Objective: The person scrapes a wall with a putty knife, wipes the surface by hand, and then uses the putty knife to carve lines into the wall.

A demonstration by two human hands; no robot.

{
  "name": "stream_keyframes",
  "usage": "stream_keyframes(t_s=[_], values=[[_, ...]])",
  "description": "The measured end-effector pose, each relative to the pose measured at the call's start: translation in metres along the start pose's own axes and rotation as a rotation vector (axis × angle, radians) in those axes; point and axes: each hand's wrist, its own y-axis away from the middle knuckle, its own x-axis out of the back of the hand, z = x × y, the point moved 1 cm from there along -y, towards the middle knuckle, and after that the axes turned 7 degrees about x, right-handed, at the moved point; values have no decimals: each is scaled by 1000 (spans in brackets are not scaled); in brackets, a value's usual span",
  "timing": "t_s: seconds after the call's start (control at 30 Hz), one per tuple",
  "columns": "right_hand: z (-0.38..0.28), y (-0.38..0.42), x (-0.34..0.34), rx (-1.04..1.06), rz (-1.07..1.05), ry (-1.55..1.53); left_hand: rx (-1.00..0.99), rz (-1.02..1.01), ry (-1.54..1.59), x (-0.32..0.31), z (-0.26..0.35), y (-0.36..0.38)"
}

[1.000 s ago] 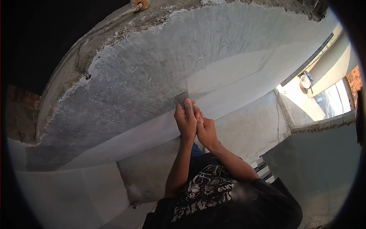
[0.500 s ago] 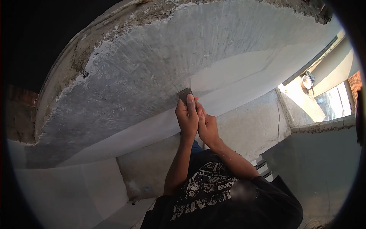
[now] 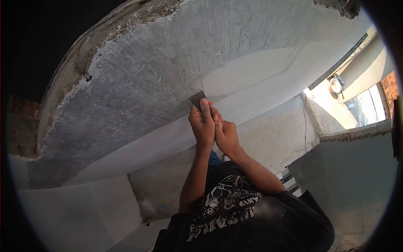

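A dark, flat scraper (image 3: 197, 98) rests with its front edge at the rough grey wall surface (image 3: 138, 80). My left hand (image 3: 202, 128) is closed around it, the thumb lying flat along its face. My right hand (image 3: 227, 136) is closed too, pressed against the left one near the scraper's lower end; its fingers are partly hidden. Just above and right of the blade lies a smooth, paler patch (image 3: 247, 71) of the wall. Fine specks dot my right forearm.
Broken, crumbly plaster (image 3: 84, 63) edges the wall at the upper left. Below runs a concrete ledge (image 3: 277, 130) with a crack at its right. Through an opening at the right, a white bucket (image 3: 335, 85) stands in sunlight. A greenish wall (image 3: 344, 176) is at the lower right.
The whole view has shifted slightly, so wall, hands and scraper all appear a little further up and left. Both hands keep the same grip, and the blade stays by the smooth patch.
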Motion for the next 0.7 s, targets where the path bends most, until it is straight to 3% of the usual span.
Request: stream_keyframes(t_s=[0.07,0.23,0.37,0.47,0.57,0.63,0.7], values=[[5,-2,1,104,19,49,-28,-5,17,0,-3,-1],[-4,2,0,-29,-17,-39,-15,-3,-15,0,6,3],[-2,-5,-3,98,46,-35,-57,-24,-34,-6,12,-6],[-27,-7,0,-47,-9,-112,-9,-5,-44,-5,22,7],[-4,7,0,7,5,-49,2,36,-31,-1,-1,3],[-10,1,2,52,13,-67,-35,12,-22,-15,19,0],[-13,1,2,-18,7,-44,3,23,-29,-7,15,9]])
